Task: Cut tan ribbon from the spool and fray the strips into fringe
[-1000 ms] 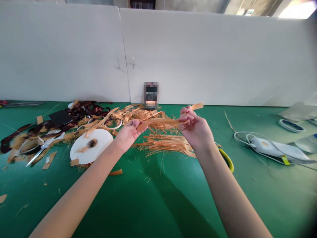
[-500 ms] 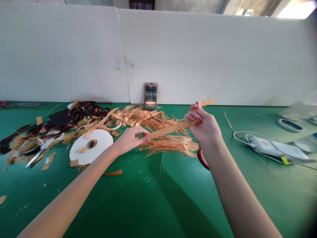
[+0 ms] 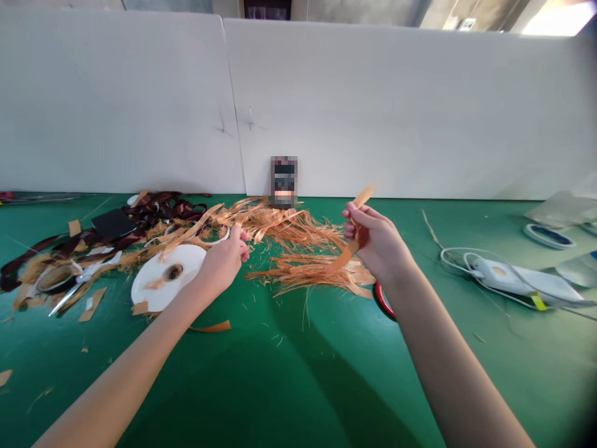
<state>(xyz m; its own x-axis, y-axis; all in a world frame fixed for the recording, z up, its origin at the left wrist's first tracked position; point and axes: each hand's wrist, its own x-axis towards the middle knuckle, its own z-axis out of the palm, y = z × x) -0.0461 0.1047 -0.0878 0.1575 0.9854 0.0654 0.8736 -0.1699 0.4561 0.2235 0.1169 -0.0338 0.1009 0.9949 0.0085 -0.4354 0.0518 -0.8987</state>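
Right hand (image 3: pixel 379 241): narrow pinch on an orange strip (image 3: pixel 342 258), at 1 o'clock.
Left hand (image 3: pixel 224 264): fingers drawn together, nothing visible held, beside a white tape roll (image 3: pixel 153 280).
Done: frayed orange fibres (image 3: pixel 308 272) heaped at 12 o'clock.
Left: held strip looks unfrayed.

And there it was, 1 orange fibre strip (image 3: pixel 344 259), bent in the right hand (image 3: pixel 377 241), both ends poking out

White partition panels (image 3: pixel 354 106) — green bench mat (image 3: pixel 280 386)

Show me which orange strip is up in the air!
The strip in the right hand, sticking up past the fingers; the other strips lie heaped on the table.
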